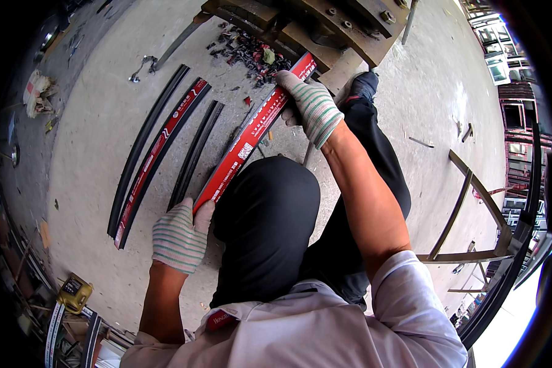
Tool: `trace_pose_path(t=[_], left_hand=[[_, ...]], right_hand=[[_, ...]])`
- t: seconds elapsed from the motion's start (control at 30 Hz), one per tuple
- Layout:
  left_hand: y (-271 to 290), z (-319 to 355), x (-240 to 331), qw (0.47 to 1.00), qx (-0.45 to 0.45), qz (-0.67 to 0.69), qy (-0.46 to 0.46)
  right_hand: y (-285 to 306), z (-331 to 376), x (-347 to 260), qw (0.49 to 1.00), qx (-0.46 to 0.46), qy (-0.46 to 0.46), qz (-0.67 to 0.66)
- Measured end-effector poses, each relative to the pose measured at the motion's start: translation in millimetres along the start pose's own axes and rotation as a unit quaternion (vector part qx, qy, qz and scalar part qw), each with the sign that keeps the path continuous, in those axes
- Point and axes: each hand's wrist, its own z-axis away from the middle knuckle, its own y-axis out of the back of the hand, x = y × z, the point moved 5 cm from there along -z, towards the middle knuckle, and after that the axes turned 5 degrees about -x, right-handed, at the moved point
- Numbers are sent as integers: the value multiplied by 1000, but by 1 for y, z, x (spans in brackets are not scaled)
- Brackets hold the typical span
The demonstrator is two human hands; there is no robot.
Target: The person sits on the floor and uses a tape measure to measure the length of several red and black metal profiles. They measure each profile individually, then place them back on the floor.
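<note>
Both my hands wear white work gloves with green stripes and grip one long metal profile strip [251, 142] covered in red printed film. At its near lower end is my left hand [181, 238], the thumb laid along the edge. My right hand [311, 107] wraps round it close to the far end, which reaches the heavy metal machine [325, 30]. Whether that end sits inside the machine or only against it, I cannot tell. To the left on the floor lie a red-filmed profile [165, 144] and two dark profiles, one long [147, 147] and one short [196, 150].
Black and red scraps [242, 52] are heaped on the concrete floor beside the machine. A metal frame [481, 202] stands at the right, with stacked frames [521, 116] beyond. At the lower left is a yellow device [75, 293]; a crumpled bag [38, 93] lies farther up.
</note>
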Motion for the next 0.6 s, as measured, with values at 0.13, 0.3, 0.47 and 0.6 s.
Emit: trace_pose_path(t=[0.13, 0.3, 0.47, 0.6], left_hand=[[6, -3, 1, 997, -51, 39, 38], [10, -6, 0, 1000, 1, -10, -17], [-3, -14, -15, 1000, 11, -22, -18], [5, -12, -7, 999, 12, -32, -20]], right_hand=[[0, 1, -1, 1000, 9, -8, 27], [-4, 2, -4, 1000, 8, -4, 29], [-3, -13, 5, 996, 43, 67, -41], [0, -24, 11, 997, 22, 48, -54]])
